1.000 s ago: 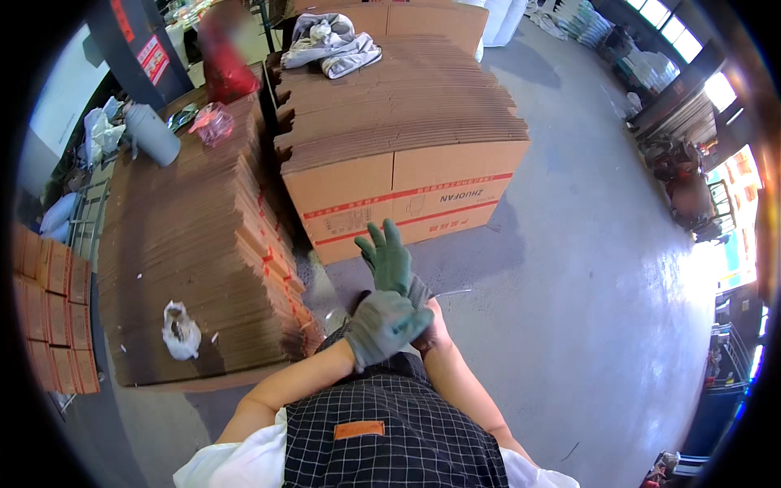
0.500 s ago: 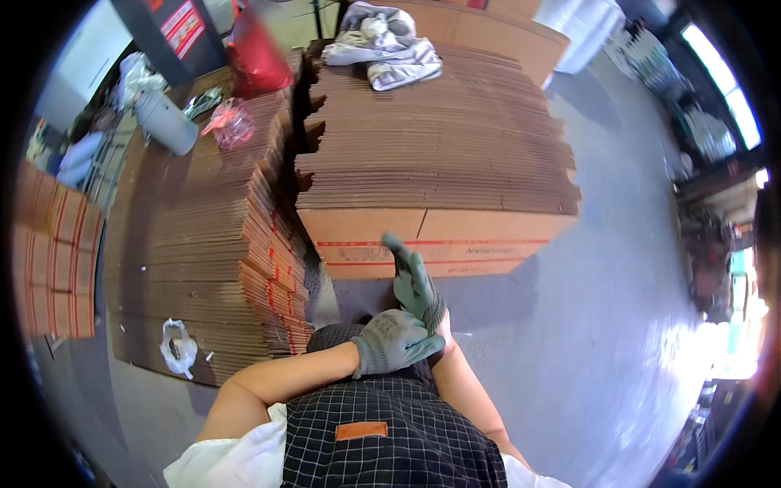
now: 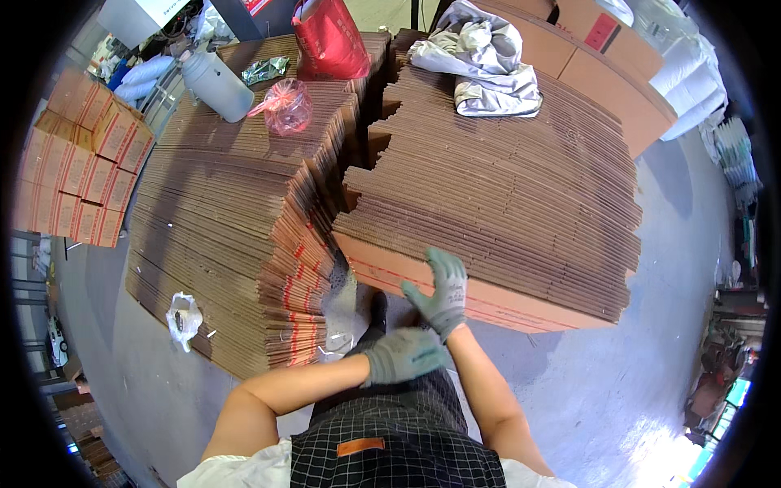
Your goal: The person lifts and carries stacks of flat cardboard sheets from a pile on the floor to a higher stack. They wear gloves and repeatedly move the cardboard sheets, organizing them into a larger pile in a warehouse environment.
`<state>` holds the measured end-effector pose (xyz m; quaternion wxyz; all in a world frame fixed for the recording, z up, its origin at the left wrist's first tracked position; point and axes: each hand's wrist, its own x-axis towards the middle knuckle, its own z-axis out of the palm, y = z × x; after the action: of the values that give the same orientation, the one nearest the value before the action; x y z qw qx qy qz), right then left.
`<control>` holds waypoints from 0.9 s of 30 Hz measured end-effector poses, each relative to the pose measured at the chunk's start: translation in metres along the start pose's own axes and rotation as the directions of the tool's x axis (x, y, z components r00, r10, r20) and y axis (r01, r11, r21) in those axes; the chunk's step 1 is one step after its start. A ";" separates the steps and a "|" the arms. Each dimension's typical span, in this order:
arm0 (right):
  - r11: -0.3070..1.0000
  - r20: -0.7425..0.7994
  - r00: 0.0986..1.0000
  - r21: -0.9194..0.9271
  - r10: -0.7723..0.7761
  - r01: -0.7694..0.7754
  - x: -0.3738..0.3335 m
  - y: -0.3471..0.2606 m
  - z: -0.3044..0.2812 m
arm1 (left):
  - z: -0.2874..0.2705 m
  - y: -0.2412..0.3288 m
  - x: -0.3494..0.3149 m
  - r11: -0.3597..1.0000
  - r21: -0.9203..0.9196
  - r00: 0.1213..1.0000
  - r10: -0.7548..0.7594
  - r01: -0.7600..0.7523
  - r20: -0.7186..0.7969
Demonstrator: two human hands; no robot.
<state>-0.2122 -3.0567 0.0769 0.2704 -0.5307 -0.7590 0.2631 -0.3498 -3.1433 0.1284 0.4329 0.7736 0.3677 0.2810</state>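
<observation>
Both of my hands wear grey-green knit work gloves. My right hand [image 3: 442, 294] is raised with its fingers and thumb apart, in front of the near edge of a large stack of flattened cardboard boxes [image 3: 496, 179]. It holds nothing, and I cannot tell whether it touches the cardboard. My left hand [image 3: 405, 355] lies across the front of my dark checked apron [image 3: 390, 431], below the right hand and apart from it. Its fingers stretch to the right, slightly blurred, with nothing seen in them. The stack's tan front panel [image 3: 521, 307] carries red lines.
A second cardboard stack [image 3: 211, 211] stands to the left, across a narrow gap. On it are a grey container [image 3: 218, 85], a pink plastic bag [image 3: 287, 106], a red bag [image 3: 331, 39] and a white plastic bag [image 3: 185, 319]. A silvery cloth [image 3: 480, 61] lies on the right stack.
My left hand has let go of the right glove's cuff. The right hand has moved up and right, fingers spreading. The view has turned and shifted closer to the stacks.
</observation>
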 end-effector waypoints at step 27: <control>0.913 0.290 0.952 -0.353 -0.103 0.206 0.023 0.086 0.049 | -0.093 -0.249 -0.020 0.564 0.668 0.872 -0.364 0.485 -0.327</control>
<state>-0.1953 -3.0147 -0.0144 0.0790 -0.4706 -0.8645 0.1578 -0.5126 -3.0284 -0.0488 0.1120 0.7447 0.6556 0.0551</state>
